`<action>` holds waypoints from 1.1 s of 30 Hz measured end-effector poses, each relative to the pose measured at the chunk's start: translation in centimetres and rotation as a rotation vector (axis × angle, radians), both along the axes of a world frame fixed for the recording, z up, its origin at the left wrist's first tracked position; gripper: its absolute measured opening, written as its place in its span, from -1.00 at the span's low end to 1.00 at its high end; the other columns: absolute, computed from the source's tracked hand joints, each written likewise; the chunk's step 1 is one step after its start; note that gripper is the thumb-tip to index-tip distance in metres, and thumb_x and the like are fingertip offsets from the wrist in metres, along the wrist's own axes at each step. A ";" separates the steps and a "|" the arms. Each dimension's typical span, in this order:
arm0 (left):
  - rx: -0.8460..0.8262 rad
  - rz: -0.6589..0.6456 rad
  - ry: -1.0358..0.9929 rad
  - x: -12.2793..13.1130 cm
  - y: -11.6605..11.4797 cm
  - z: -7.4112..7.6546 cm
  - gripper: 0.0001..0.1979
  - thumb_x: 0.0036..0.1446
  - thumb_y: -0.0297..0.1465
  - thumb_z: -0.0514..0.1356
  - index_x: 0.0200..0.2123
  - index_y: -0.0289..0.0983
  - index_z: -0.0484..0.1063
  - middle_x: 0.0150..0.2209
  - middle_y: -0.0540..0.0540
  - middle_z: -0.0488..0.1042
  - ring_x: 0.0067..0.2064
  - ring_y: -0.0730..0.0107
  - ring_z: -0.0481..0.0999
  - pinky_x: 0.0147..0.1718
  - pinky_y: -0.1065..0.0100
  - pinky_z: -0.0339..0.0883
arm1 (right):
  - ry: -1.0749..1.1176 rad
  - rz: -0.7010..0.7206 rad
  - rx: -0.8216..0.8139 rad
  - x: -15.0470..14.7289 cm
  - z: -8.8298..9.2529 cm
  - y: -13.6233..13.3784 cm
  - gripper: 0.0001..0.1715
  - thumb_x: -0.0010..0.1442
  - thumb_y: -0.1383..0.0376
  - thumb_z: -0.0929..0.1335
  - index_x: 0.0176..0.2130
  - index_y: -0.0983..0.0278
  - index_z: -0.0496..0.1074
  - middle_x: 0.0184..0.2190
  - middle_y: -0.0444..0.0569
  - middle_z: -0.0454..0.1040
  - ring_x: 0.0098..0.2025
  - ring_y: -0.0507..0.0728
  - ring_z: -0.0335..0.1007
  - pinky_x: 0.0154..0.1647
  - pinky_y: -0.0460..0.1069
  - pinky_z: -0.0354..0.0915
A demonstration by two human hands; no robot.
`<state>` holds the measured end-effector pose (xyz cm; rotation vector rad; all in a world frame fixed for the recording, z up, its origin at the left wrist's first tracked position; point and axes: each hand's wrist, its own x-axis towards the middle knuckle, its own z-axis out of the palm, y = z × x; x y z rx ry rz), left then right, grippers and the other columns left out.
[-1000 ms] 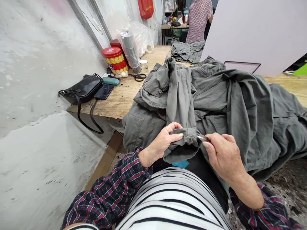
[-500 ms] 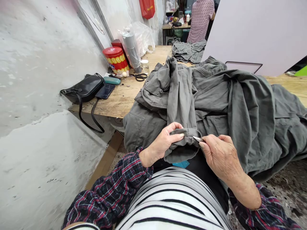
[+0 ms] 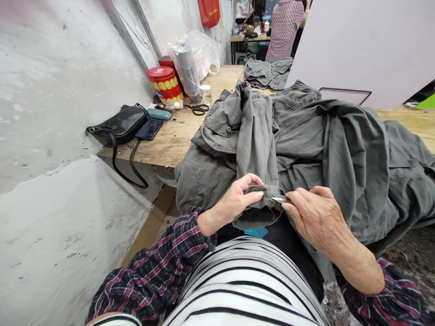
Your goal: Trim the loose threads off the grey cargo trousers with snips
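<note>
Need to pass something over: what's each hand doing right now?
Left hand: closed, pinching the folded grey-green cuff.
Right hand: closed, pinching a small metal tool at that cuff.

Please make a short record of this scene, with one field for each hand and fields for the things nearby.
Left hand: pinches the folded cuff of a grey-green jacket
Right hand: holds a small metal tool at the cuff's edge
Workbench: wooden; carries a black handbag, phone, scissors, red tin
Background: a co-worker
</note>
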<state>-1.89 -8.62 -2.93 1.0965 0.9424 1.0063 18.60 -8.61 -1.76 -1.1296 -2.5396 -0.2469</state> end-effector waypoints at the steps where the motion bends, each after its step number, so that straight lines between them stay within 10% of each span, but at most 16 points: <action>1: 0.004 -0.007 0.002 0.0 0.0 0.0 -0.80 -0.02 -0.35 0.23 -0.34 -0.27 0.28 -0.48 0.09 0.24 -0.50 0.62 0.18 -0.49 0.55 0.07 | -0.003 0.016 -0.005 0.1 0.1 0.1 -0.69 0.29 0.22 0.15 -0.41 0.26 0.30 -0.57 -0.15 0.28 -0.51 0.01 0.15 -0.19 0.01 0.02; 17: -0.100 -0.023 -0.075 0.0 0.2 0.2 -0.77 -0.07 -0.36 0.27 -0.36 -0.27 0.28 -0.50 0.08 0.29 -0.52 0.62 0.24 -0.52 0.56 0.12 | 0.527 0.224 -0.326 0.4 -0.6 0.2 -0.56 0.34 0.12 -0.03 -0.33 0.22 0.24 -0.54 -0.14 0.27 -0.46 0.05 0.20 -0.27 0.01 0.13; 33: -0.121 0.011 -0.108 0.1 0.0 0.4 -0.77 -0.09 -0.37 0.29 -0.36 -0.28 0.30 -0.47 0.08 0.33 -0.48 0.63 0.28 -0.47 0.57 0.16 | 0.064 -0.028 0.030 -0.8 -0.2 -0.2 -0.65 0.29 0.21 0.14 -0.43 0.27 0.33 -0.58 -0.13 0.32 -0.53 0.01 0.17 -0.21 0.02 0.06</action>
